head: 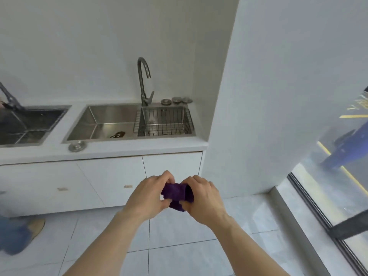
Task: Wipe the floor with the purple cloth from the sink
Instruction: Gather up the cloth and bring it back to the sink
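The purple cloth is bunched up between both hands, held in front of the white cabinet doors and above the floor. My left hand grips its left side, thumb and fingers pinched on the fabric. My right hand grips its right side the same way. The steel sink lies beyond, set in the white counter, with a small dark object on its bottom. The pale tiled floor spreads under my arms.
A wire basket sits in the sink's right part under a curved tap. A second, darker sink lies to the left. A white wall column stands right, with a floor-level window beyond. A blue-and-tan shape lies on the floor left.
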Motion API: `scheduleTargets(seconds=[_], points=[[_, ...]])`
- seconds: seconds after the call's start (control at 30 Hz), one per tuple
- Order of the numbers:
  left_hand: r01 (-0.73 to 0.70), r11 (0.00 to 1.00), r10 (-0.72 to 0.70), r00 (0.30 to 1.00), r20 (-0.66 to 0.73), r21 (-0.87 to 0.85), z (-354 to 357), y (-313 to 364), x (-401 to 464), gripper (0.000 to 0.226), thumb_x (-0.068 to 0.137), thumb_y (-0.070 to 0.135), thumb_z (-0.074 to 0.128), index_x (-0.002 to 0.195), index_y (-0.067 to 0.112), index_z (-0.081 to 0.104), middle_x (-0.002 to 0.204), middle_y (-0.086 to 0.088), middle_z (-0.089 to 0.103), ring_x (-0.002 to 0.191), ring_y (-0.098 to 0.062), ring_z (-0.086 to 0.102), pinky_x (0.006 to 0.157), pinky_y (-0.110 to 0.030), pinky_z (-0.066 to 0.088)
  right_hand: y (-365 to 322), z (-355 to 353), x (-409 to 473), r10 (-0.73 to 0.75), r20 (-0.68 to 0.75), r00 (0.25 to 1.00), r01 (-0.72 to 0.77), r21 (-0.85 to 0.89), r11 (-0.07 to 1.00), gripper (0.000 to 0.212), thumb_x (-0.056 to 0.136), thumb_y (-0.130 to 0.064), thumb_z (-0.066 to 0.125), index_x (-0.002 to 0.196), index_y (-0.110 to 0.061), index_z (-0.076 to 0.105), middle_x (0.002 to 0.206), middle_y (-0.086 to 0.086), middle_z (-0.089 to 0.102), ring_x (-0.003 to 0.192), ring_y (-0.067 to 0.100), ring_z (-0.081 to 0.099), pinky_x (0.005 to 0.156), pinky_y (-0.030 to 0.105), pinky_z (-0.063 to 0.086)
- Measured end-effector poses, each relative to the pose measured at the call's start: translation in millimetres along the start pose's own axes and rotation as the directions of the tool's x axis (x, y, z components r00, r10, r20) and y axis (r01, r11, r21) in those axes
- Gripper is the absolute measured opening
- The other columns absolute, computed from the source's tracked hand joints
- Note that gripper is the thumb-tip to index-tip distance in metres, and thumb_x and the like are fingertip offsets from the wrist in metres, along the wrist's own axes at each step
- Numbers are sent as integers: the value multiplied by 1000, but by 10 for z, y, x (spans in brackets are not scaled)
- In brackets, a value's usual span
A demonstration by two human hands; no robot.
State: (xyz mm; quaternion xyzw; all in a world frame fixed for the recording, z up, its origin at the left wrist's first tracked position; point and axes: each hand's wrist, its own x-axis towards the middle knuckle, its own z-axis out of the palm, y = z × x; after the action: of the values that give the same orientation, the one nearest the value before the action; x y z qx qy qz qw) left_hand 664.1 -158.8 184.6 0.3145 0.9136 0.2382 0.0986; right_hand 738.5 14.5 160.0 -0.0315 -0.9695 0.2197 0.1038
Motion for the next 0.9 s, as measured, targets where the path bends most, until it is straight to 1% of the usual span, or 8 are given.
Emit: scheduleTargets(seconds=[0.1,0.27,0.43,0.57,0.67,0.73,0.83,0.9], points=[[-14,1000,13,998,-62,-19,-316,140,52,40,76,17,72,102,38,49,95,16,67,92,-9,61,82,-31,53,-116,-270,164,-13,-47,999,13,11,1000,40,75,-32,70,114,-28,61,102,-9,63,91,20,59,78,28,41],[-12,1000,9,990,-140,-21,-634,102,231,43,75,18,74,102,39,49,97,17,67,93,-8,61,83,-31,53,-269,-467,548,-47,-59,997,47,4,999,42,71,-34,69,112,-29,60,102,-11,64,93,19,59,76,27,39],[-33,999,25,979,-202,-37,-990,-148,657,41,76,18,75,102,38,51,98,18,68,94,-7,61,82,-29,51,-410,-520,1166,-71,-96,993,69,-25,997,39,71,-31,70,108,-29,60,99,-11,66,90,20,60,73,29,40],[-57,997,42,975,-219,-60,-1307,-420,1051,41,75,18,75,101,39,51,97,18,67,94,-7,60,83,-30,52,-555,-541,1712,-67,-117,991,63,-37,997,39,71,-32,72,108,-30,60,99,-11,67,90,19,61,75,30,44],[-76,995,59,973,-224,-69,-1494,-649,1351,42,75,16,75,99,40,50,95,19,66,92,-6,59,80,-27,50,-645,-508,2097,-71,-134,988,63,-57,996,37,72,-33,72,107,-30,60,99,-11,67,89,19,60,72,29,39],[-81,995,62,965,-254,-64,-1579,-812,1554,43,75,14,75,101,39,51,100,20,64,92,-6,60,78,-24,48,-678,-454,2346,-75,-150,986,65,-69,996,36,73,-33,72,107,-28,60,99,-9,67,89,20,60,72,29,37],[-78,996,61,957,-285,-51,-1610,-1022,1814,44,75,14,74,103,40,52,107,20,55,92,-9,60,78,-28,52,-673,-346,2665,-98,-133,986,83,-112,990,36,75,-33,72,108,-29,59,101,-11,66,91,20,60,75,29,40],[-77,996,60,957,-283,-49,-1604,-1145,1989,43,76,15,73,104,40,52,109,21,53,93,-11,60,77,-28,52,-652,-265,2859,-87,-114,990,75,-112,991,37,75,-33,72,109,-30,59,103,-12,66,93,18,60,77,28,40]])
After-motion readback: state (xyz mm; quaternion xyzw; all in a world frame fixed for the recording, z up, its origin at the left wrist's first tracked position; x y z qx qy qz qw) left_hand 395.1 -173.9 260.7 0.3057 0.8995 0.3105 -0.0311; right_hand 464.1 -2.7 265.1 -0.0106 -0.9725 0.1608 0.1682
